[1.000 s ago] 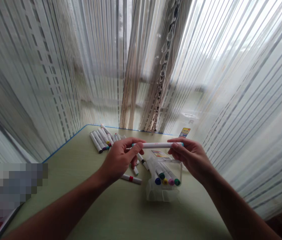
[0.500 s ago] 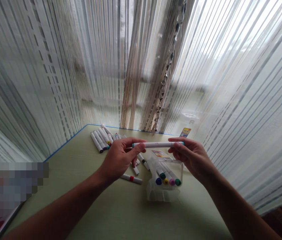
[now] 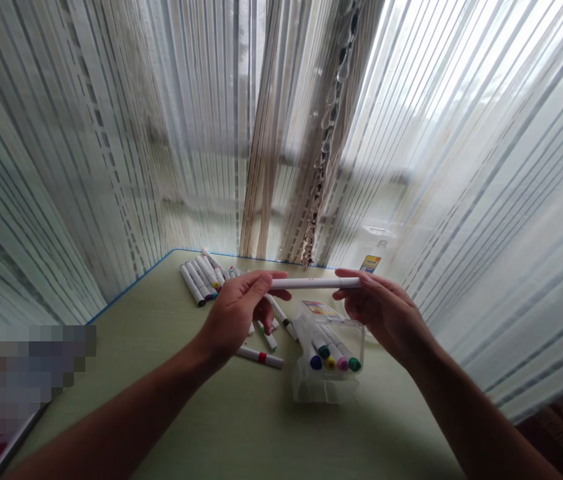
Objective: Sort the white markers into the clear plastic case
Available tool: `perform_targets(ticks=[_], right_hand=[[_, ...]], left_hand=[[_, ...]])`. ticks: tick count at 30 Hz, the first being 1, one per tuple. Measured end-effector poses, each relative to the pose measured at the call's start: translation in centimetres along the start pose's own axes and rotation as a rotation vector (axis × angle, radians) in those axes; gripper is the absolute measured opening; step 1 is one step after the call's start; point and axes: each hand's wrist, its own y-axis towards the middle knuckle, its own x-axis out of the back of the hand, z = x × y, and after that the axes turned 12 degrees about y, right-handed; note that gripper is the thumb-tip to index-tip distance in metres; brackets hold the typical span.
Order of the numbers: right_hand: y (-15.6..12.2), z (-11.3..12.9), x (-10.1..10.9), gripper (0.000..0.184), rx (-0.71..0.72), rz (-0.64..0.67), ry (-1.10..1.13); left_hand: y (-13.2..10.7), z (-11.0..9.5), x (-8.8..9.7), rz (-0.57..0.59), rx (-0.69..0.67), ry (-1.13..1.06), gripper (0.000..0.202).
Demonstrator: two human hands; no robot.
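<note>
A white marker (image 3: 311,284) lies level in the air, held at both ends. My left hand (image 3: 241,303) pinches its left end between thumb and fingers, hiding that tip. On the other end, my right hand (image 3: 386,300) grips with thumb and fingertips, covering the right tip. Just below the held marker stands a clear plastic case (image 3: 306,387) with several markers in it; their round ends show blue, yellow, pink and green. Under and beside my left hand lie loose markers, one with a red band (image 3: 262,358) and one with a dark band (image 3: 287,325).
Several white markers (image 3: 196,280) lie in a row at the table's far left. A clear package with a yellow label (image 3: 371,264) stands behind my right hand. Striped sheer curtains (image 3: 201,133) hang along the back edge of the green table (image 3: 241,427).
Both hands have shifted their fingers on the marker, and its coloured ends are now covered. The marker has risen slightly. The case and the loose markers have stayed put.
</note>
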Motion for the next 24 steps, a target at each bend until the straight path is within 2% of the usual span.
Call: perform_targets(ticks=[7, 13, 18, 24], right_hand=[[0.11, -0.17, 0.07, 0.032, 0.017, -0.011, -0.035], [0.07, -0.41, 0.25, 0.027, 0.053, 0.031, -0.092], [0.08, -0.73, 0.79, 0.028, 0.052, 0.020, -0.162], [0.00, -0.72, 0.74, 0.027, 0.053, 0.011, -0.219]], left_hand=[[0.13, 0.34, 0.12, 0.035, -0.070, 0.177, 0.034], [-0.12, 0.19, 0.17, 0.047, -0.063, 0.260, 0.037], [-0.42, -0.01, 0.18, 0.048, -0.072, 0.375, 0.030], [-0.48, 0.01, 0.29, 0.038, -0.091, 0.403, 0.026]])
